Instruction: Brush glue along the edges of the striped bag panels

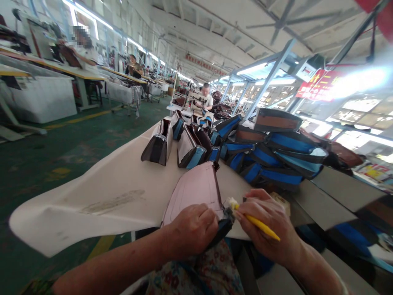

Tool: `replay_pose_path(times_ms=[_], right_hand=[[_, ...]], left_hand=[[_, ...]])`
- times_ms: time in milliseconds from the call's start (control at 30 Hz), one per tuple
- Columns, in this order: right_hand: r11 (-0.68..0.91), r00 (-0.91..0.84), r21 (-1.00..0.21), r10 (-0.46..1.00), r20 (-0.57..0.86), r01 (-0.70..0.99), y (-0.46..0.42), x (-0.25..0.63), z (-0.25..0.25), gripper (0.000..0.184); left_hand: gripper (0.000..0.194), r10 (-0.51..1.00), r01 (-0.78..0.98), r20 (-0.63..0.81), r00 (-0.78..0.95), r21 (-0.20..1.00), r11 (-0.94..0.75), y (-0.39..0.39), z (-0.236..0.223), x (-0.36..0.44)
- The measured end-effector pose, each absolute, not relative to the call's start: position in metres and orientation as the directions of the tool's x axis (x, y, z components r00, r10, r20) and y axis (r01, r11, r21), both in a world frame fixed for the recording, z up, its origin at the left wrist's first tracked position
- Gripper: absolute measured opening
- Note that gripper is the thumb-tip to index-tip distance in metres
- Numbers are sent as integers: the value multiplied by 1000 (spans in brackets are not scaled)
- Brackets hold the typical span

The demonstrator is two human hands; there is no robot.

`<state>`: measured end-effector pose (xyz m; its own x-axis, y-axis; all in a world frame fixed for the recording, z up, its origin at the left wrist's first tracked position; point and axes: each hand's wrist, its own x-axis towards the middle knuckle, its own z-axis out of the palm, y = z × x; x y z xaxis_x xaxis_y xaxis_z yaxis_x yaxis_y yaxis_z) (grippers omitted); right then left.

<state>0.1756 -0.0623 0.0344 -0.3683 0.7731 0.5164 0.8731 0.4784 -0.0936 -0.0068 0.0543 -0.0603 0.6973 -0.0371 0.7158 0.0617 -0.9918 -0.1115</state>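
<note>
A pale pink bag piece (196, 186) with dark edges lies at the near end of the table. My left hand (195, 229) is closed over its near side, fingers curled. In my right hand (267, 221) is a yellow-handled brush (260, 226), held between thumb and fingers. Its whitish tip is close to the bag piece's dark near corner; I cannot tell whether they touch. Farther up the table stand part-made bags (157, 143) with grey, black and blue sides.
A pile of blue and black bag parts (276, 151) rises on the right. The cream sheet (123, 196) covering the table overhangs on the left. Grey panels (331, 196) lie at right. Co-workers sit at machines farther off; a white bin (46, 98) stands at left.
</note>
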Motion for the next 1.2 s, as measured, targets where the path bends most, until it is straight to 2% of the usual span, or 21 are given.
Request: replay_pose_path(times_ms=[100,167,267,333,367,433,500,533,567,633,667,733,833,900,1033,1133,1200], right_hand=[[451,-269,-144,728,630,881,-63,175,37,10],[488,-285,-192,738,612,851,-62,172,37,9],[506,-353,-157,761,544,848,-60,172,36,9],[424,-259,-149,757,600,893,-61,176,37,8],[366,-150,-200,733,663,909,-63,177,37,6],[287,175,-447,644,745,847,-66,178,36,4],[341,502,-763,594,628,549,-67,175,29,12],[388,585,-857,625,516,340,-66,172,23,16],[421,603,-897,684,410,132,-64,168,16,20],[434,518,-884,804,293,-173,-57,157,-2,23],[438,468,-863,835,287,-252,-53,151,-11,23],[459,403,-825,858,317,-329,-42,137,-25,21],[466,363,-800,869,335,-379,-28,120,-32,22],[452,341,-789,882,325,-416,-20,112,-28,22],[403,358,-756,903,237,-516,-9,104,-18,22],[398,392,-720,901,189,-569,-2,97,-18,23],[388,398,-699,903,159,-601,1,94,-19,23]], left_hand=[[20,-45,57,696,717,-123,-991,56,-58,-9],[21,-44,58,687,726,-125,-990,56,-57,-10],[19,-50,54,684,727,-130,-990,56,-58,-9],[17,-56,56,700,712,-136,-989,58,-59,-10],[15,-57,59,719,693,-135,-989,61,-60,-11],[12,-58,56,767,639,-121,-991,68,-59,-16],[13,-26,45,831,556,-62,-997,78,-55,-24],[15,10,34,859,512,-9,-999,83,-51,-28],[15,58,21,880,472,55,-998,89,-47,-33],[12,165,-7,886,432,186,-982,99,-39,-40],[10,213,-15,870,445,245,-969,104,-37,-42],[6,328,22,817,475,361,-932,111,-37,-44],[9,538,178,725,431,516,-838,118,-44,-45],[6,584,220,701,409,545,-809,118,-48,-49],[18,551,117,666,502,579,-807,104,-45,-59],[51,618,173,613,492,626,-760,90,-43,-58],[59,685,249,590,427,652,-716,85,-44,-54]])
